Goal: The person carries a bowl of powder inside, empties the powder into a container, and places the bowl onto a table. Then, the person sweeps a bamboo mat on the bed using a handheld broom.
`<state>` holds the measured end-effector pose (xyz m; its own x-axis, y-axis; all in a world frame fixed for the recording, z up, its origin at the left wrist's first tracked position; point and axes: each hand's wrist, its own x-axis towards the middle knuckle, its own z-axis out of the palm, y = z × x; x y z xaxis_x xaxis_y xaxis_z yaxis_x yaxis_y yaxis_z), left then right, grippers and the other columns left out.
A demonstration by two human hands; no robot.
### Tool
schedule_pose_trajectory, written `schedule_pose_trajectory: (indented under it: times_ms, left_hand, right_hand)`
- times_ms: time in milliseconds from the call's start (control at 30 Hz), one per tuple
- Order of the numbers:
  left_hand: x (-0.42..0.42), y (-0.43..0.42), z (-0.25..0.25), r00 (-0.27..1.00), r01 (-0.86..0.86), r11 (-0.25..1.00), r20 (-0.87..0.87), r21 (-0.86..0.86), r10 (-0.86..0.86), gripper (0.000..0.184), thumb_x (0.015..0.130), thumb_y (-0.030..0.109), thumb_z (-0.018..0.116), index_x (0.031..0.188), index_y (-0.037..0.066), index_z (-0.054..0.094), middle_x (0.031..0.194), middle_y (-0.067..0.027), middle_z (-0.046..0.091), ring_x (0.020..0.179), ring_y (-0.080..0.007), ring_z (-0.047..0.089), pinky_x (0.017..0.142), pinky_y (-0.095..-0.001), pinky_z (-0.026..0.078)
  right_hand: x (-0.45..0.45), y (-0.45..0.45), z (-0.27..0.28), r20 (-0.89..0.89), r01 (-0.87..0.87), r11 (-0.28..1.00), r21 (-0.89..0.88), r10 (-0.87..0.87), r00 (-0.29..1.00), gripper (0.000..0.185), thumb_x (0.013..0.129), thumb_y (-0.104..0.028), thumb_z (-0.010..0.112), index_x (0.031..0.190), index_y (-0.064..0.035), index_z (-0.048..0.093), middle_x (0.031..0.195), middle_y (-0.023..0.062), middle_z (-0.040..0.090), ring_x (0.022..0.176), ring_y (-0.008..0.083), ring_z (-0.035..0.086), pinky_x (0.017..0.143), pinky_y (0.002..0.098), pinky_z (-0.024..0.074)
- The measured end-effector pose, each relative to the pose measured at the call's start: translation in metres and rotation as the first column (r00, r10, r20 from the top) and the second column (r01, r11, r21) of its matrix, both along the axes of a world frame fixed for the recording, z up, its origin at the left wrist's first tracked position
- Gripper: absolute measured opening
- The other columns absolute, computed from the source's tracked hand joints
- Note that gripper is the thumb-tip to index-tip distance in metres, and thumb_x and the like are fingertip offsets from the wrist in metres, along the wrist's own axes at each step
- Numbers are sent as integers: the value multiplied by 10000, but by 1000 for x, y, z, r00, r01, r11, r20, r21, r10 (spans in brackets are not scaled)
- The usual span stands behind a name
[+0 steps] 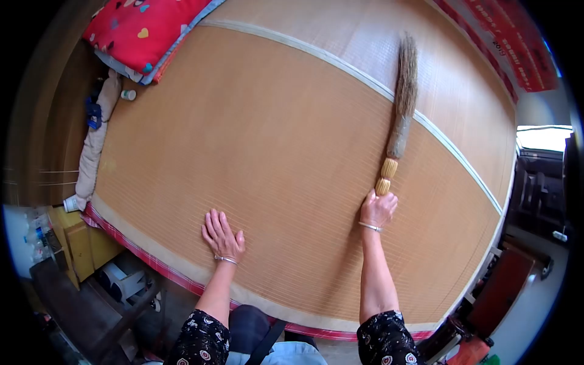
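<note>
The left hand (224, 238) is flat, palm down, with its fingers a little apart and its thumb out to the side. The right hand (378, 208) is curled up in a grip. The right arm (376, 274) reaches farther forward than the left arm (217, 289). The hands are well apart.

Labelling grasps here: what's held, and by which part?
Right hand grips the broom by the near end of its handle. Left hand holds nothing, lying palm-down on the mat.
</note>
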<state>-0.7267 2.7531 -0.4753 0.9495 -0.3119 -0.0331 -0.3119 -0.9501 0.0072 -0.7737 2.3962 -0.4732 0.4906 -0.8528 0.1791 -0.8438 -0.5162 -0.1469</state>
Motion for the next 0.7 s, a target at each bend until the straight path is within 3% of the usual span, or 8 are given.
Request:
schedule_pose_trajectory:
  times_ms: [167,200,300,433,567,700]
  left_hand:
    - [6,-7,7,999,-6,1000,-45,15,6,695,741,353,495,1269,-51,290,1363,-233,240,1268,-397,204,1009,-541,147]
    - [9,-10,11,998,6,999,-54,-36,-8,684,746,300,531,1274,-56,280,1366,-224,238,1269,-378,214,1012,-530,147]
    - [78,-55,20,985,70,997,-157,-45,-76,660,756,260,561,1274,-49,293,1357,-211,263,1268,-347,230,1016,-510,152]
    - [223,-156,19,984,176,953,6,-245,-180,605,792,220,526,1297,-15,290,1374,-165,265,1291,-304,200,1030,-472,145]
    - [310,-221,8,987,142,970,97,-195,-125,631,815,309,497,1309,-12,272,1390,-166,224,1298,-303,173,1034,-469,144]
    - [321,-226,6,991,117,983,84,-139,-106,655,835,367,448,1329,-6,234,1411,-160,168,1307,-300,144,1040,-467,131]
  right_hand:
    - [5,-7,-6,48,-32,999,-9,32,998,308,714,-196,624,816,5,415,808,175,437,798,349,473,653,461,422]
    - [5,-9,-6,55,-41,999,-11,41,998,308,710,-191,627,812,7,413,803,176,433,794,349,470,656,457,418]
    - [3,-7,-5,16,-23,1000,13,23,1000,310,700,-178,630,800,13,407,790,177,421,780,350,459,665,448,406]
    - [7,-8,-4,-12,-10,1000,8,10,1000,310,686,-164,630,783,17,398,784,178,406,765,357,447,660,450,397]
    - [12,-7,-1,-25,17,999,31,-16,1000,312,682,-157,628,769,20,386,784,185,396,753,369,437,653,463,382]
    - [10,-9,-4,-28,-18,1000,15,18,999,297,693,-146,613,793,19,386,770,190,389,737,376,434,629,465,373]
